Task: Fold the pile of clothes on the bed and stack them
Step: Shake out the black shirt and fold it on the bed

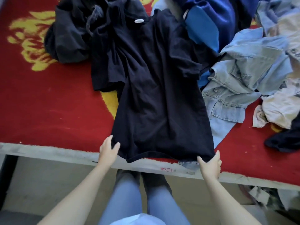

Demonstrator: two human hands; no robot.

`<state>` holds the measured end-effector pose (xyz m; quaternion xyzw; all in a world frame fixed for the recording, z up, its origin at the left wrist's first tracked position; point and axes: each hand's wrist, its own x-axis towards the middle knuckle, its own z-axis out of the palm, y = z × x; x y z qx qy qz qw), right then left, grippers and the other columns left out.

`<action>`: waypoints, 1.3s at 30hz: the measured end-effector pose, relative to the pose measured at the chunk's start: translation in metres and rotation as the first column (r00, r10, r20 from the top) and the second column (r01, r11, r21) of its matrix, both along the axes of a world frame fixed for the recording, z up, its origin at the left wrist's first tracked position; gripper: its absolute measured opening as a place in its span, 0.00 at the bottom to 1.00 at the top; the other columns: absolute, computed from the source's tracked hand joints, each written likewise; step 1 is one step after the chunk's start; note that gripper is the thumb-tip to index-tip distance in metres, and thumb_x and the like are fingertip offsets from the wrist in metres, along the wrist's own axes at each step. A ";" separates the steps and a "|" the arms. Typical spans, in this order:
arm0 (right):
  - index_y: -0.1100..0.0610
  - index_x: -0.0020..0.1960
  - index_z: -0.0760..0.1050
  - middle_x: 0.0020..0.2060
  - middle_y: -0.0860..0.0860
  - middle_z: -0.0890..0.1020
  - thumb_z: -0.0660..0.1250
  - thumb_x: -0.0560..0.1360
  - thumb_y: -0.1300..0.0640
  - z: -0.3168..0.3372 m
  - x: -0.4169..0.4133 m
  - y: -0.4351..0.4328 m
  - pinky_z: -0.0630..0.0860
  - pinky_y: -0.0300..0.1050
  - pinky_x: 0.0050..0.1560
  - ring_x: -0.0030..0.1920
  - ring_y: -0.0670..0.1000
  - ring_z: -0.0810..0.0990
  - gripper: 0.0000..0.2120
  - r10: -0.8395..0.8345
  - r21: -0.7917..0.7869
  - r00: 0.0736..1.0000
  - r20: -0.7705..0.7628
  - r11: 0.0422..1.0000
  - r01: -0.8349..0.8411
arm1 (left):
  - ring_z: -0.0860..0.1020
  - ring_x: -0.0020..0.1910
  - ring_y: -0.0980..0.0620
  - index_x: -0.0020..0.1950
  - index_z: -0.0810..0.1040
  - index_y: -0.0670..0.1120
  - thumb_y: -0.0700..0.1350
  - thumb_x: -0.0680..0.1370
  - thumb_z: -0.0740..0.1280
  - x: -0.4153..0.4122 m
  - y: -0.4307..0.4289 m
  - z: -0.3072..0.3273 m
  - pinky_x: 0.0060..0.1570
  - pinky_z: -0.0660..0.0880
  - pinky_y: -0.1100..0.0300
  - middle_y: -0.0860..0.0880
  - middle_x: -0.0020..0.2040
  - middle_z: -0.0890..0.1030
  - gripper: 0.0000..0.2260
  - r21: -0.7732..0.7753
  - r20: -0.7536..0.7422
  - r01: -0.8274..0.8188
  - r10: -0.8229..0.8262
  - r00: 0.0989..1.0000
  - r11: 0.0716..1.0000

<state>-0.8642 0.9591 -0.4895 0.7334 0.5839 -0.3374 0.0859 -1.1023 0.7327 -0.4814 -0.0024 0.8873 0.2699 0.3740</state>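
1. one bed [48, 103], red and yellow, carries everything; its near edge runs just below the hands.
2. several unfolded clothes [253, 51] lie across its far and right parts: a dark heap [68, 38] far left, a blue garment [211, 21] far middle, a denim jacket [230, 98] at right, and a pale cloth [279, 108] beside it. no folded stack shows, so the task looks barely begun.
3. one black shirt [159, 95] lies spread in the middle, collar away and hem at the bed's near edge. its top rests on the dark heap, its right side overlaps the jacket, and its left sleeve is bunched.
4. the left hand [108, 150] pinches the hem's left corner, fingers [116, 146] curled onto the cloth. the right hand [211, 164] grips the right corner between thumb and curled fingers.
5. a white label [139, 21] shows at the collar.
6. likely risks:
   - a pull toward the body could drag the heap and jacket along, since the shirt lies on both.
   - the hem could slip over the bed's edge.
   - folding over the bunched sleeve would leave a lumpy, crooked fold.
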 end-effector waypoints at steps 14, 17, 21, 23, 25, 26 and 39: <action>0.59 0.43 0.74 0.35 0.55 0.73 0.60 0.74 0.58 0.026 0.055 0.095 0.74 0.41 0.27 0.37 0.55 0.72 0.06 -0.361 0.144 0.841 -0.402 0.883 0.447 | 0.76 0.36 0.45 0.43 0.71 0.43 0.46 0.80 0.61 0.026 0.071 0.035 0.35 0.74 0.56 0.43 0.40 0.77 0.09 0.201 0.288 -0.176 0.114 0.951 0.964; 0.60 0.43 0.74 0.22 0.51 0.75 0.59 0.76 0.67 0.022 0.080 0.118 0.65 0.31 0.16 0.21 0.48 0.74 0.08 -0.550 0.008 0.761 -0.345 0.809 0.588 | 0.74 0.38 0.48 0.47 0.74 0.42 0.48 0.82 0.55 0.041 0.085 0.025 0.37 0.72 0.58 0.45 0.42 0.75 0.13 0.132 0.343 -0.227 0.170 0.924 0.965; 0.63 0.60 0.75 0.49 0.62 0.80 0.64 0.74 0.60 0.002 0.080 0.120 0.74 0.45 0.45 0.45 0.57 0.79 0.16 -0.271 0.048 0.962 -0.041 0.961 0.273 | 0.71 0.61 0.43 0.65 0.70 0.40 0.37 0.78 0.60 0.042 0.084 -0.012 0.60 0.68 0.53 0.40 0.63 0.73 0.16 -0.011 0.149 -0.185 0.185 0.971 0.983; 0.62 0.67 0.70 0.62 0.63 0.74 0.64 0.75 0.60 0.000 0.062 0.113 0.68 0.52 0.62 0.61 0.62 0.73 0.20 -0.011 0.072 1.000 -0.023 0.997 0.012 | 0.71 0.63 0.44 0.70 0.65 0.40 0.34 0.74 0.64 0.043 0.081 -0.020 0.62 0.68 0.54 0.41 0.66 0.71 0.24 0.012 0.112 -0.118 0.116 0.987 0.993; 0.57 0.72 0.63 0.69 0.61 0.67 0.65 0.74 0.60 -0.001 0.043 0.101 0.64 0.53 0.65 0.67 0.63 0.66 0.27 0.285 0.042 0.958 -0.012 0.958 -0.285 | 0.72 0.60 0.49 0.70 0.63 0.41 0.33 0.72 0.68 0.049 0.082 -0.019 0.57 0.69 0.57 0.45 0.65 0.72 0.28 0.109 0.164 0.002 -0.020 0.986 0.994; 0.53 0.74 0.59 0.71 0.59 0.63 0.64 0.74 0.61 -0.004 0.037 0.096 0.63 0.54 0.65 0.68 0.62 0.63 0.31 0.410 -0.016 0.912 0.027 0.912 -0.409 | 0.71 0.59 0.51 0.71 0.61 0.41 0.33 0.72 0.69 0.055 0.082 -0.018 0.55 0.69 0.59 0.47 0.63 0.72 0.30 0.148 0.209 0.051 -0.082 0.974 0.988; 0.56 0.40 0.74 0.50 0.56 0.77 0.67 0.72 0.60 -0.007 0.068 0.103 0.66 0.50 0.48 0.55 0.60 0.71 0.03 0.583 0.136 0.791 0.187 0.782 -0.609 | 0.74 0.38 0.51 0.40 0.75 0.40 0.37 0.77 0.64 0.061 0.063 -0.005 0.45 0.70 0.56 0.46 0.39 0.77 0.06 0.262 0.179 -0.159 0.114 0.977 0.952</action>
